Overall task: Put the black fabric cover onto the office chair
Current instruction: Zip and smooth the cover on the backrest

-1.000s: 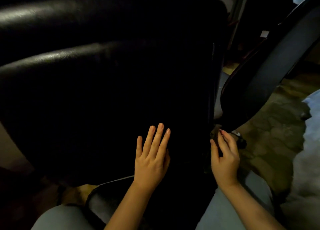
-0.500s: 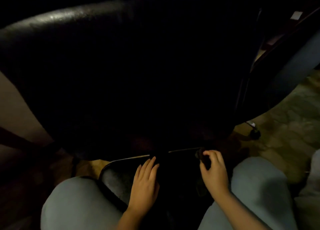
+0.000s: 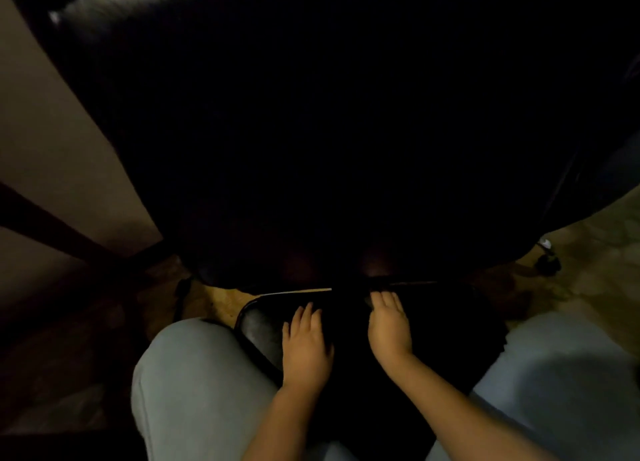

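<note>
Left hand (image 3: pixel 306 342) lies flat, fingers straight, on the office chair (image 3: pixel 263 325) seat. Right hand (image 3: pixel 389 325) beside it, grip indiscernible in the gloom. The black fabric cover (image 3: pixel 349 356) lies beneath and between both.

- A single wide-angle view sits on the person's head and looks forward and steeply down.
- It is very near the dark chair back (image 3: pixel 311 114), which fills the upper and middle frame, its edges bowed by the lens.
- The left hand (image 3: pixel 306 349) and right hand (image 3: pixel 389 329) appear low at centre, over the seat (image 3: pixel 259 325), forearms entering from the bottom edge.
- The person's legs (image 3: pixel 194 374) flank the lower corners; wall (image 3: pixel 45 131) shows at left, floor (image 3: pixel 595 252) at right.
</note>
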### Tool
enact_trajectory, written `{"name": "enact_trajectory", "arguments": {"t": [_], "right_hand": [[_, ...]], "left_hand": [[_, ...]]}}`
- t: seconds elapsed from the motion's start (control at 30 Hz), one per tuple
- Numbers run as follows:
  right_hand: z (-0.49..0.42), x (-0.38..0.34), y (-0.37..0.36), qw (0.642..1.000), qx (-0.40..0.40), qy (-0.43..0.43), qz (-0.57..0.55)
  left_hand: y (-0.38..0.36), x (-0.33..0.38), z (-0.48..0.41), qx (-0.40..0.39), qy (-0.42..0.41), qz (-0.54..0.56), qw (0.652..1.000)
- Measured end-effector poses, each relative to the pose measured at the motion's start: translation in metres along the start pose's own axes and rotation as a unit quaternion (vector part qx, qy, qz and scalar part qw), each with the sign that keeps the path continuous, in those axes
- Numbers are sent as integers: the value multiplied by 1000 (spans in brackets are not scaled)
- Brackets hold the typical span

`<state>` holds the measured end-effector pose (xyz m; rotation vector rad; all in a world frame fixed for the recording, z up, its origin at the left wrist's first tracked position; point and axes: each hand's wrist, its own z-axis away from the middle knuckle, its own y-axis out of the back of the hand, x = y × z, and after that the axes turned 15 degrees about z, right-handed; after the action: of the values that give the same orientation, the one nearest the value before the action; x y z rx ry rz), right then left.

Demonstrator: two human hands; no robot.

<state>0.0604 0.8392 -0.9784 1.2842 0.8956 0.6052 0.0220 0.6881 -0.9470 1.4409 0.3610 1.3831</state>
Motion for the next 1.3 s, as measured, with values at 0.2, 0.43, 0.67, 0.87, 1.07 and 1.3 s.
{"name": "enact_trajectory", "arguments": {"t": [0.2,0.43,0.67,0.87,1.07,1.3], "right_hand": [[5,-60,0,981,-92,172,-19],[-5,27,19,989,-47,136,24],[-7,84,27,994,71,-79,12],[7,-10,-3,998,44,43,-16],[-9,-135,-24,963,-167,212,-26],[0,-166,-21,950,-165,255,72]], "left_hand": [[18,-27,-6,58,49,56,996],[12,-24,-11,11,10,27,1000],[55,-51,-12,50,-82,-35,995],[95,-86,0,75,-41,-57,995],[112,-87,25,178,13,66,982],[112,-86,22,241,59,168,954]]}}
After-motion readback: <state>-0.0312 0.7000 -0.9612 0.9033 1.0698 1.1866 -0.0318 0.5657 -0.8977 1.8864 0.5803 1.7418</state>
